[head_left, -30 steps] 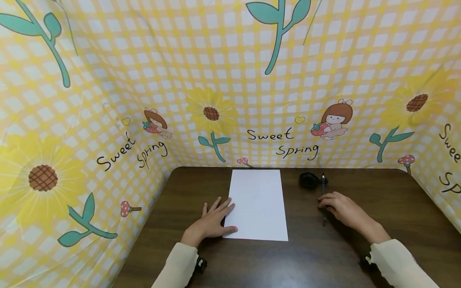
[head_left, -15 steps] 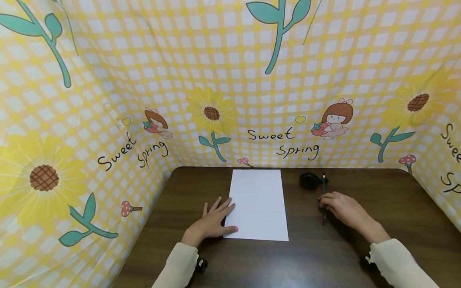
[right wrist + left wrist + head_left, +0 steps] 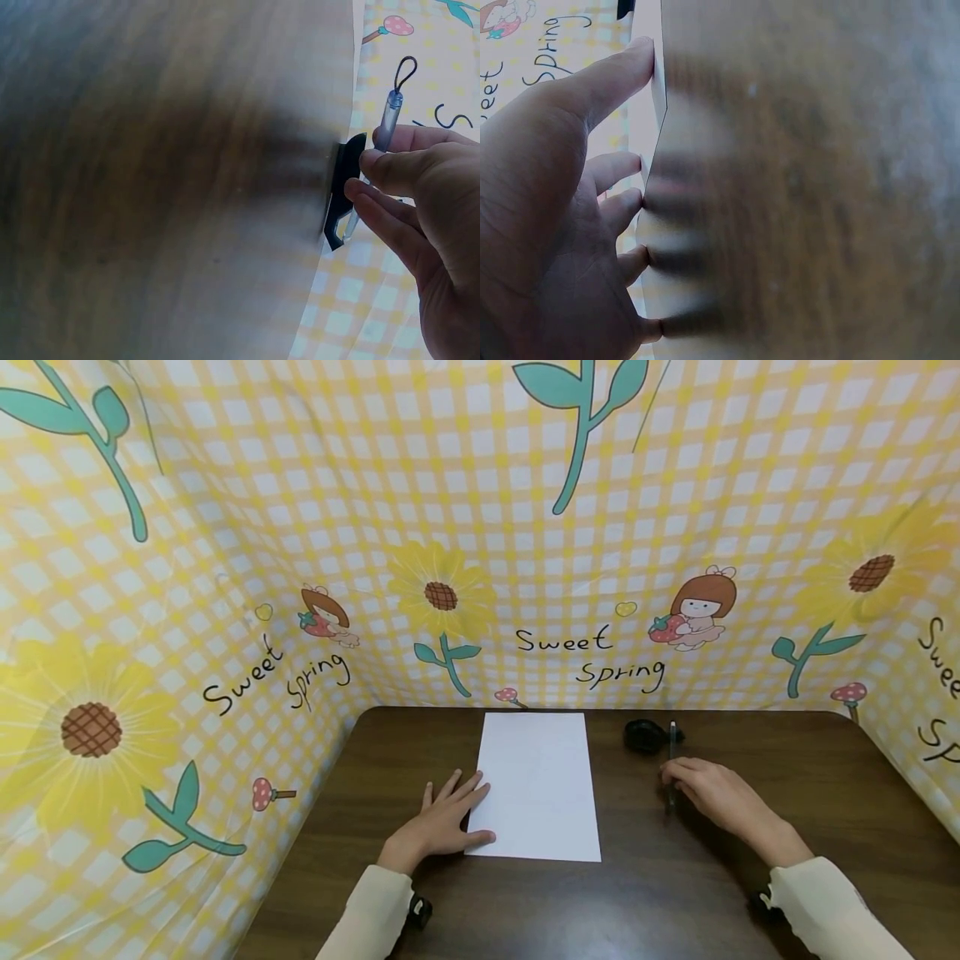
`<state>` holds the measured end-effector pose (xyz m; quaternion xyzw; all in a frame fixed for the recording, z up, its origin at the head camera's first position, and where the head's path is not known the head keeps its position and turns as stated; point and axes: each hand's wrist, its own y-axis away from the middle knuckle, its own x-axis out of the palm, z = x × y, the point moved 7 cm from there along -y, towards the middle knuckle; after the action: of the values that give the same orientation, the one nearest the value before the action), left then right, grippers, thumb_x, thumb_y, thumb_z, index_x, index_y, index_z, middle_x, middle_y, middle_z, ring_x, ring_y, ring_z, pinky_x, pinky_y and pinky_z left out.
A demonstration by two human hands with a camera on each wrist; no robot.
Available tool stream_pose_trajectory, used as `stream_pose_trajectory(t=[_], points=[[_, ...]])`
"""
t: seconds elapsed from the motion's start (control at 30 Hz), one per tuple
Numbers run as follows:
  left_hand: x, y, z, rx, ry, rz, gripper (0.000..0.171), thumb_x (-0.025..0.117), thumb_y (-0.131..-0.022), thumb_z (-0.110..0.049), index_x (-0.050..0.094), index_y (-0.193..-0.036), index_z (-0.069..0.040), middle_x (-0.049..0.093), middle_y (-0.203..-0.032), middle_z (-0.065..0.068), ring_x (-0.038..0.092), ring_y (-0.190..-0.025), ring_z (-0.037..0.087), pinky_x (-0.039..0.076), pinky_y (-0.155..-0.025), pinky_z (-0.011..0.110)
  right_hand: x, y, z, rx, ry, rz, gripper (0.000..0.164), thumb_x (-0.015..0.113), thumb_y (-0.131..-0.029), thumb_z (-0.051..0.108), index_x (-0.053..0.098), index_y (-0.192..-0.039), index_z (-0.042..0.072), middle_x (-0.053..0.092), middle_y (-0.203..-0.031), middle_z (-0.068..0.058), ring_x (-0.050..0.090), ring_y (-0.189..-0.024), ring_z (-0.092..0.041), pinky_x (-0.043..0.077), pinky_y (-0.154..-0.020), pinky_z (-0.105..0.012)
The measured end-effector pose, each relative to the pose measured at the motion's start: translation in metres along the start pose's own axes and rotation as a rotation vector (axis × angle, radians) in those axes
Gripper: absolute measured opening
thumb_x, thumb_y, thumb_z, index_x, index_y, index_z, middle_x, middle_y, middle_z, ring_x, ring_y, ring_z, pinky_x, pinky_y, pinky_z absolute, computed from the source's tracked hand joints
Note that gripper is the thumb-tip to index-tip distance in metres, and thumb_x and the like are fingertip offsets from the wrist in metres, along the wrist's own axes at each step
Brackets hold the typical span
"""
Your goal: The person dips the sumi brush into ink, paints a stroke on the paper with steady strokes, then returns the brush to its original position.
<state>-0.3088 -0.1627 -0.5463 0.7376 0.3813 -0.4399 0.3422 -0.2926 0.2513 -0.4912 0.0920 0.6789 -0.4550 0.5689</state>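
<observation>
A sheet of white paper point(image 3: 536, 785) lies on the dark table. My left hand point(image 3: 442, 822) is spread at its left edge, fingertips and thumb resting on the paper's margin. In the left wrist view the left hand point(image 3: 555, 180) shows straight fingers and thumb. To the right of the paper, my right hand point(image 3: 708, 789) pinches a slim brush point(image 3: 672, 739) with a cord loop at its end. In the right wrist view the brush point(image 3: 388, 120) is between thumb and fingers of the right hand point(image 3: 442, 195), its other end overlapping a low black piece point(image 3: 346, 169).
The low, rounded black piece point(image 3: 643, 737) sits near the table's back edge, its narrow end beside the brush. The wood-grain table point(image 3: 540, 910) meets a yellow checked cloth point(image 3: 480, 485) at the back and sides. Each wrist wears a dark device below a pale sleeve point(image 3: 375, 906).
My right fingers have shifted slightly and the brush has tilted, its near end drawn a little away from me. The left hand and paper have not moved.
</observation>
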Motion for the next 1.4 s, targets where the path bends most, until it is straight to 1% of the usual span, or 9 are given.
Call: stream_pose_trajectory(t=[0.17,0.3,0.73,0.8,0.9,0.97,1.03,1.07,1.4], points=[[-0.001,0.0,-0.001,0.0,-0.001,0.001,0.09,0.064,-0.097,-0.069,0.032,-0.17,-0.026,0.017,-0.181,-0.003,0.004,-0.168,0.038,-0.002,-0.125,0.079,-0.006,-0.004,0.004,-0.031,0.028,-0.053,0.038,0.089,-0.074,-0.011,0.077,-0.104,0.01,0.077,-0.11,-0.007,0.076,-0.094,-0.026,0.062,-0.069,-0.039],[-0.003,0.001,-0.001,-0.002,-0.005,-0.003,0.09,0.063,-0.097,-0.07,0.031,-0.17,-0.027,0.017,-0.181,-0.003,0.004,-0.168,0.037,-0.002,-0.125,0.079,-0.012,-0.007,0.004,-0.024,0.019,-0.095,0.035,0.087,-0.078,-0.011,0.077,-0.105,0.008,0.078,-0.112,-0.009,0.077,-0.097,-0.026,0.063,-0.071,-0.041],[-0.002,0.002,-0.002,0.008,0.017,0.005,0.089,0.065,-0.098,-0.066,0.033,-0.169,-0.024,0.018,-0.18,0.0,0.005,-0.168,0.04,-0.002,-0.124,0.08,-0.03,-0.015,0.006,-0.039,0.024,-0.187,0.045,0.085,-0.079,-0.008,0.074,-0.118,0.011,0.076,-0.105,-0.004,0.074,-0.089,-0.019,0.06,-0.065,-0.037],[-0.002,0.002,-0.002,0.008,0.018,0.003,0.089,0.066,-0.098,-0.066,0.033,-0.169,-0.024,0.018,-0.18,0.001,0.005,-0.168,0.04,-0.002,-0.124,0.08,-0.034,-0.017,0.006,-0.035,0.025,-0.195,0.04,0.083,-0.084,-0.005,0.075,-0.119,0.011,0.076,-0.105,-0.003,0.073,-0.091,-0.018,0.059,-0.066,-0.037],[-0.001,0.002,-0.001,0.007,0.017,0.003,0.089,0.066,-0.098,-0.066,0.033,-0.17,-0.024,0.018,-0.18,0.0,0.005,-0.168,0.04,-0.002,-0.124,0.08,-0.04,-0.019,0.006,-0.028,0.027,-0.207,0.017,0.07,-0.104,0.013,0.075,-0.12,0.011,0.076,-0.105,-0.003,0.073,-0.093,-0.018,0.059,-0.068,-0.038],[-0.001,0.002,-0.001,0.007,0.016,0.004,0.09,0.065,-0.098,-0.066,0.033,-0.17,-0.024,0.018,-0.181,0.0,0.004,-0.168,0.04,-0.002,-0.124,0.08,-0.044,-0.021,0.006,-0.021,0.027,-0.218,0.029,0.054,-0.114,0.029,0.075,-0.12,0.01,0.076,-0.107,-0.004,0.073,-0.096,-0.019,0.059,-0.071,-0.039],[-0.001,0.002,-0.001,0.007,0.014,0.005,0.09,0.065,-0.098,-0.067,0.033,-0.17,-0.024,0.018,-0.181,0.0,0.004,-0.168,0.04,-0.002,-0.124,0.08,-0.048,-0.022,0.007,-0.016,0.031,-0.234,0.048,0.039,-0.116,0.039,0.075,-0.12,0.009,0.076,-0.108,-0.005,0.072,-0.097,-0.019,0.059,-0.073,-0.039],[0.0,0.002,-0.001,0.007,0.015,0.004,0.09,0.065,-0.098,-0.067,0.033,-0.17,-0.024,0.018,-0.181,0.0,0.005,-0.168,0.04,-0.002,-0.124,0.08,-0.05,-0.022,0.007,-0.014,0.031,-0.245,0.052,0.035,-0.116,0.042,0.075,-0.12,0.008,0.076,-0.108,-0.005,0.072,-0.098,-0.02,0.058,-0.073,-0.039],[0.0,0.001,-0.001,0.009,0.014,0.002,0.09,0.065,-0.097,-0.068,0.032,-0.17,-0.025,0.017,-0.181,-0.001,0.004,-0.168,0.039,-0.002,-0.125,0.08,-0.063,-0.024,0.003,0.051,0.016,-0.297,0.057,0.035,-0.115,0.047,0.075,-0.118,0.007,0.075,-0.104,-0.007,0.067,-0.092,-0.017,0.054,-0.072,-0.03]])
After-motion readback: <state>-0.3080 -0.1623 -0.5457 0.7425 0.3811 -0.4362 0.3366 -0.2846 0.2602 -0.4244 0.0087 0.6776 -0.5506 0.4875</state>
